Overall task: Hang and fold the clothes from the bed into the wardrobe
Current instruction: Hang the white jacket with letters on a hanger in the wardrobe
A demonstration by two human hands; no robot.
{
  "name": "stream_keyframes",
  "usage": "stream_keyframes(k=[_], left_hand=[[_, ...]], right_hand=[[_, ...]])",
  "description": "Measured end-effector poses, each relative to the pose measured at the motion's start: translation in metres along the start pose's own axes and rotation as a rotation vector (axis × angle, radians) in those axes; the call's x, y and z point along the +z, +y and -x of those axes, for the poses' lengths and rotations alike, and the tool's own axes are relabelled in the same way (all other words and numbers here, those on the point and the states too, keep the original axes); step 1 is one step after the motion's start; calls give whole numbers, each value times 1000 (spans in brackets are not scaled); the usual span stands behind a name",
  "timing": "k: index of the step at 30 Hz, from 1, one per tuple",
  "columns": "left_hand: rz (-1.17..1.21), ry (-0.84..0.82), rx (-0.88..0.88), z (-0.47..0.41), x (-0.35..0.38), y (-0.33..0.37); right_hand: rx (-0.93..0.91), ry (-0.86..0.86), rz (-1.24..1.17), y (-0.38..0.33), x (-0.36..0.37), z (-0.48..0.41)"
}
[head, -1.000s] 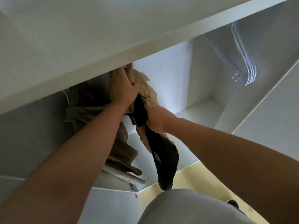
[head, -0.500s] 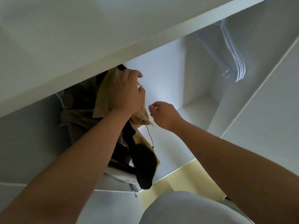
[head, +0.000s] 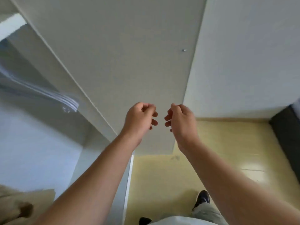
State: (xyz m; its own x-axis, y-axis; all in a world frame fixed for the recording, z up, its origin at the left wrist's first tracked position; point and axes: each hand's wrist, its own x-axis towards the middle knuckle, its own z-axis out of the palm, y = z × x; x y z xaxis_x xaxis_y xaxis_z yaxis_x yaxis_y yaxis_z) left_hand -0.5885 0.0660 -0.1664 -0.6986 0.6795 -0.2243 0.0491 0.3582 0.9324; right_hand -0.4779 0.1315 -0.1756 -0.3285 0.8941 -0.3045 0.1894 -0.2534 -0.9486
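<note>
Two hands are held up side by side before the white wardrobe door, near each other but apart. The left hand is seen with fingers loosely curled and nothing held; the right hand is likewise loosely curled and holds nothing. The task's clothing is represented by a beige garment, blurred, at the lower left corner inside the open wardrobe, well below a bunch of clear hangers. A small metal fitting is noted on the door panel. Yellow floor is visible below, with a dark shoe and a grey trouser leg. A dark furniture edge is noted at far right.
</note>
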Motion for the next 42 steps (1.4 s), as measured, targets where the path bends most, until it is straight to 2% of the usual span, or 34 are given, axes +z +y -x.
stream_keyframes(k=[6,12,20,28,33,42], left_hand=[[-52,-397,81,6,207,83],[-62,-673,114,42,422,154],[-129,-1006,128,94,644,197],[-176,-1174,77,72,850,203],[-274,-1257,44,44,980,214],[-380,-1280,71,39,1168,269]], right_hand=[[7,395,-200,-9,-207,-46],[21,708,-299,-11,-417,-62],[74,992,-405,10,-612,-81],[171,1131,-392,42,-767,-174],[268,1149,-377,52,-867,-242],[317,1173,-425,56,-1037,-325]])
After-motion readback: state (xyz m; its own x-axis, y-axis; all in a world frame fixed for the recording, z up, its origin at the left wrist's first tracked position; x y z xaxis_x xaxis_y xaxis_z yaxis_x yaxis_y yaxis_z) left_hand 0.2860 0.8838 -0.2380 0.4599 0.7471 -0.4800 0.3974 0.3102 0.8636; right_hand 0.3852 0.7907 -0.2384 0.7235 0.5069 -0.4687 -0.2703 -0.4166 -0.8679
